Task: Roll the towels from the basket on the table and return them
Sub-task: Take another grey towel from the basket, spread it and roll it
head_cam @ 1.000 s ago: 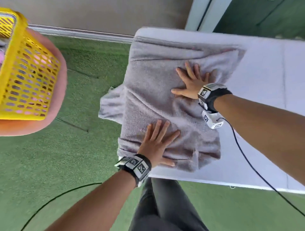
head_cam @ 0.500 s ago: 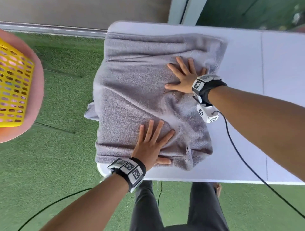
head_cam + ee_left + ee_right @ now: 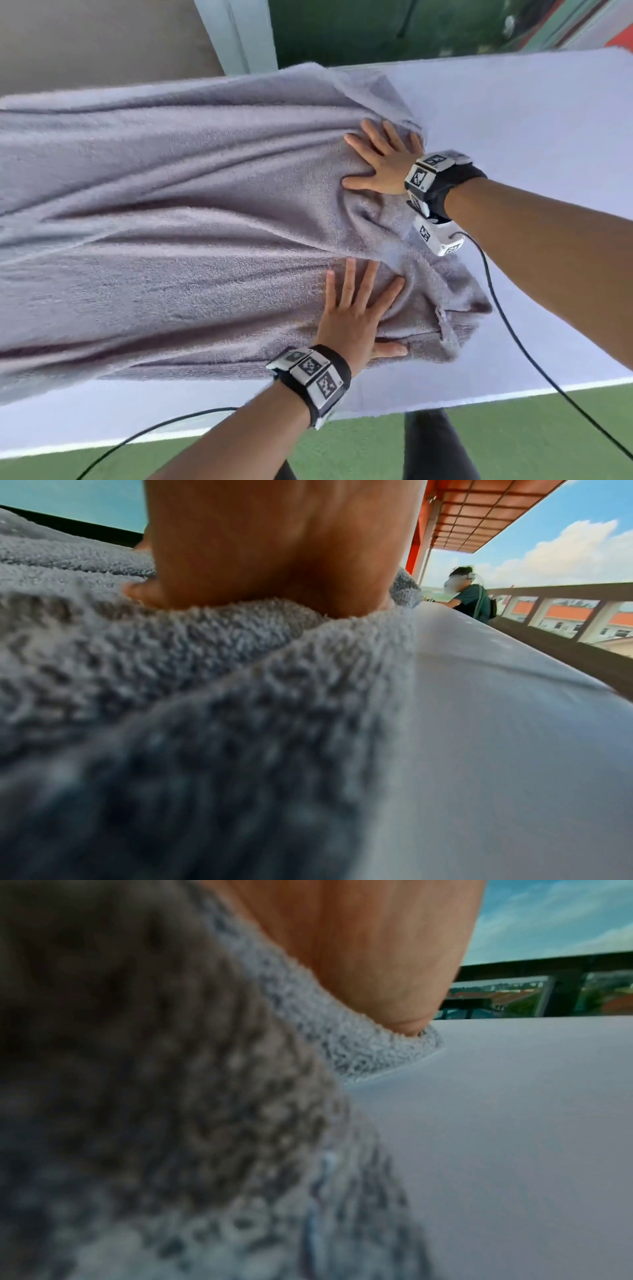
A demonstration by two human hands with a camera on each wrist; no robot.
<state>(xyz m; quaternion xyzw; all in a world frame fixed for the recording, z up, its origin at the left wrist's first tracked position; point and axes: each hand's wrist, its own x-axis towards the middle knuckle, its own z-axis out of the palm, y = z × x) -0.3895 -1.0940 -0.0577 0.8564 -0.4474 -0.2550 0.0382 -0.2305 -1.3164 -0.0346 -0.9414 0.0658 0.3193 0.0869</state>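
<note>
A grey terry towel lies spread across the white table, creased lengthwise and bunched at its right end. My left hand presses flat on the towel near the near edge, fingers spread and straight. My right hand presses flat on it further back, close to the towel's right far corner. In the left wrist view the palm sinks into the towel's pile. The right wrist view has the hand on the towel's edge beside bare table. The basket is out of view.
Green turf runs along the table's near edge, where my dark trouser legs stand. Wrist-camera cables trail over the table. A grey post rises behind the table. Another person stands far off by a railing.
The view has swung right and closer, so the yellow basket has left the frame. Both hands have slid rightward along the towel toward its right end, still pressing flat.
</note>
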